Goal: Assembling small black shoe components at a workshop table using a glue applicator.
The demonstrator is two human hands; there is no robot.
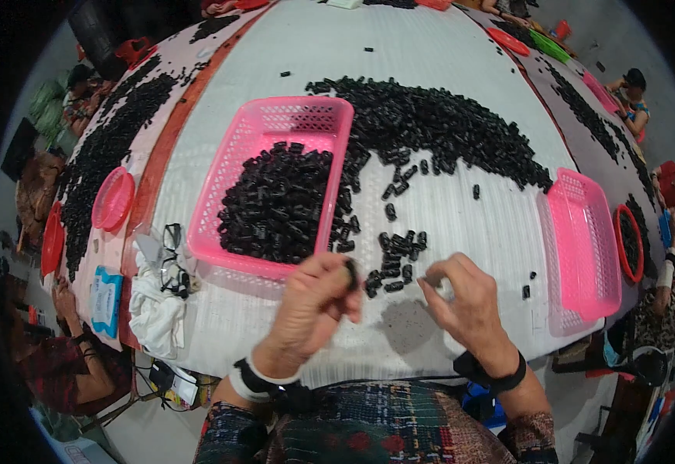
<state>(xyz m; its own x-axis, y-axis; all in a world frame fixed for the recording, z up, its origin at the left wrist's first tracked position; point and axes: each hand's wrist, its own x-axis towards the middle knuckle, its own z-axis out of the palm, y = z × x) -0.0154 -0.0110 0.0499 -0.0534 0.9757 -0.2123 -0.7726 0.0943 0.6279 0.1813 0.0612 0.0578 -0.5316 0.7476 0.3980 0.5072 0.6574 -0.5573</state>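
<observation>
My left hand [300, 305] is closed on a small black cylindrical piece [351, 274], gripped between thumb and fingertips beside the near right corner of a pink basket [204, 220]. My right hand [470, 305] hovers over the white table with its fingers bent, the thumb and forefinger slightly apart and nothing visible between them. A small group of loose black pieces [399, 247] lies just beyond and between my hands. The basket, partly filled with many such pieces [275, 205], stands at left. Behind it a large heap [438, 120] of the same pieces stretches to the right.
A second pink basket [585, 243] stands at right. Eyeglasses [171, 259], a white cloth [155, 313] and a blue packet [106, 301] lie at left. Other people sit along both sides with more black pieces, beside a pink basin [113, 199] and a red one [629, 243].
</observation>
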